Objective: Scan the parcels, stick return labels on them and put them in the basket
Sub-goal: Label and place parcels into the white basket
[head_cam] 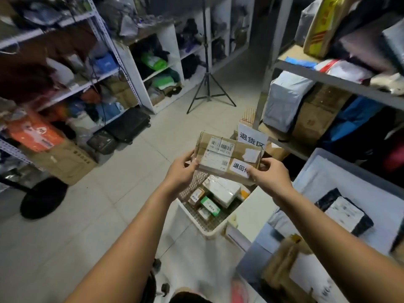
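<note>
Parcel storeroom: white metal shelves packed with bags, brown cardboard boxes, white return-area sign.

— What can you not read?
— The return label: the right hand half covers its last character
— And at five o'clock?
— A brown thing, too blurred to name

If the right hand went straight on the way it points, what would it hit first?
The right hand already pinches the cardboard parcel, so that is its contact. Pushed on together, they would likely reach the white sign behind the basket first, though depth is unclear.
</note>
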Tool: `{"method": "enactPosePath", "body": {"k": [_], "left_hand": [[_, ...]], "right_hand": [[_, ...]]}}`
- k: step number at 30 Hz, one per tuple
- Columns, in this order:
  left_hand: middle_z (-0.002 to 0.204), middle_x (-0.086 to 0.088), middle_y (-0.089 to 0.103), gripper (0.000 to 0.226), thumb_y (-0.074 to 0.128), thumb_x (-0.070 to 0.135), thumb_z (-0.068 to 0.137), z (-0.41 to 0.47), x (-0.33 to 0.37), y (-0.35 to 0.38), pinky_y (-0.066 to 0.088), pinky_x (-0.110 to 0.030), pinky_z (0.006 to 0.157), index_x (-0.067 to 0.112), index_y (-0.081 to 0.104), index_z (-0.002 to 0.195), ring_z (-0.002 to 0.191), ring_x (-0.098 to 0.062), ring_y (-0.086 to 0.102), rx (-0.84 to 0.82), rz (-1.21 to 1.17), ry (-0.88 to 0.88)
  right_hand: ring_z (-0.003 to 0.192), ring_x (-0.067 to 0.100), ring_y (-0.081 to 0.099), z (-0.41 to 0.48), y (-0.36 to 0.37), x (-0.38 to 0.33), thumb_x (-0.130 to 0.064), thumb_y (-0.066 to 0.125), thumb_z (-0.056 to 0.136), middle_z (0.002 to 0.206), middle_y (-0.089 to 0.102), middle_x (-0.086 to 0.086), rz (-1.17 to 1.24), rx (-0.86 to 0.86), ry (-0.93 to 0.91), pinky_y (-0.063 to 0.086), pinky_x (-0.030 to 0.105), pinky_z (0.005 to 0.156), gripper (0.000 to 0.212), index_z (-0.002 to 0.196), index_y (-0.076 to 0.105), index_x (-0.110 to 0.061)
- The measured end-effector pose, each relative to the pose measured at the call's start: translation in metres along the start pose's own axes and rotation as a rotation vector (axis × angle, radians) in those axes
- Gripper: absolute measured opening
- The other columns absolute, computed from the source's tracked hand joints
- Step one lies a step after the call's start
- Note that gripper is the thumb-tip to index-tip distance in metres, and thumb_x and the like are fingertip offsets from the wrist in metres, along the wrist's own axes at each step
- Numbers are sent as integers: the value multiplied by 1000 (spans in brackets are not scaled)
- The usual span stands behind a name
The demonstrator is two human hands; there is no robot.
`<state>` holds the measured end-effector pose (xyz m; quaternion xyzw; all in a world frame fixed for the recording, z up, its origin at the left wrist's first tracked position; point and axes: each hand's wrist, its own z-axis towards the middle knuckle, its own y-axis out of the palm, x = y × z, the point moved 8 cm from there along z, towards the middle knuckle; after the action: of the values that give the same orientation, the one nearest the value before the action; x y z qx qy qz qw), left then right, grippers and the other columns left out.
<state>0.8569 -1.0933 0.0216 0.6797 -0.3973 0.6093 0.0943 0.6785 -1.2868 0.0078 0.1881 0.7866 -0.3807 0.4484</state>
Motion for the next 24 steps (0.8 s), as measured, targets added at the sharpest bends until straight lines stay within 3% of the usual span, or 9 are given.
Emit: {"method": "enactPosePath", "body": {"k": [3,5,8,9,12,16,18,21,24], "left_hand": [[119,12,61,37,54,23,100,65,-33,1,40,-26,79,43,55,132,106,-3,55,-117,-91,-86],[122,12,62,41,57,22,98,108,-58,5,45,-22,76,43,53,133,107,-3,58,-194,-132,-132],[115,16,64,39,63,22,95,170,-102,11,51,-12,64,50,56,121,93,6,65,-278,-146,-175],[116,16,64,40,63,25,95,191,-118,13,51,-12,63,50,55,125,93,6,65,-302,-103,-180],[123,10,62,51,64,32,93,254,-172,20,52,-22,71,35,48,142,99,0,60,-351,24,-200],[119,10,61,51,64,32,93,319,-247,50,56,-38,87,26,48,141,102,-6,60,-430,195,-216],[120,10,61,50,64,29,94,348,-288,71,56,-39,89,25,48,141,104,-10,61,-432,258,-206],[123,8,64,47,66,27,92,386,-352,106,52,-29,82,26,52,137,101,-9,61,-410,369,-179],[121,6,67,47,69,22,89,415,-416,144,56,-37,87,25,55,133,96,-9,61,-372,417,-186]], "right_hand": [[92,21,66,50,33,7,-23,75,80,95,70,-2,-48,49,86,56,48,87,16,93,65,-22],[91,22,65,83,58,16,-23,75,81,92,67,-2,-61,78,144,55,49,87,17,86,58,-25],[93,24,63,128,99,42,-29,74,83,91,65,-3,-105,115,257,55,46,87,22,97,60,-20],[94,23,64,142,113,54,-29,74,83,93,66,-3,-104,135,298,56,44,86,27,104,62,-17],[94,20,65,177,159,99,-29,76,82,107,70,2,-63,174,432,55,35,84,43,119,61,-15],[86,16,61,214,210,165,-30,81,78,104,69,1,-58,238,545,50,29,81,49,121,62,-14],[87,19,62,237,232,200,-29,82,78,107,71,5,-70,257,579,49,27,80,49,120,63,-12],[107,25,64,275,266,257,-25,82,79,121,67,11,-67,266,633,46,28,87,59,130,58,-7],[112,25,62,312,293,318,-25,81,81,126,64,13,-70,269,664,48,29,91,62,134,54,-7]]}}
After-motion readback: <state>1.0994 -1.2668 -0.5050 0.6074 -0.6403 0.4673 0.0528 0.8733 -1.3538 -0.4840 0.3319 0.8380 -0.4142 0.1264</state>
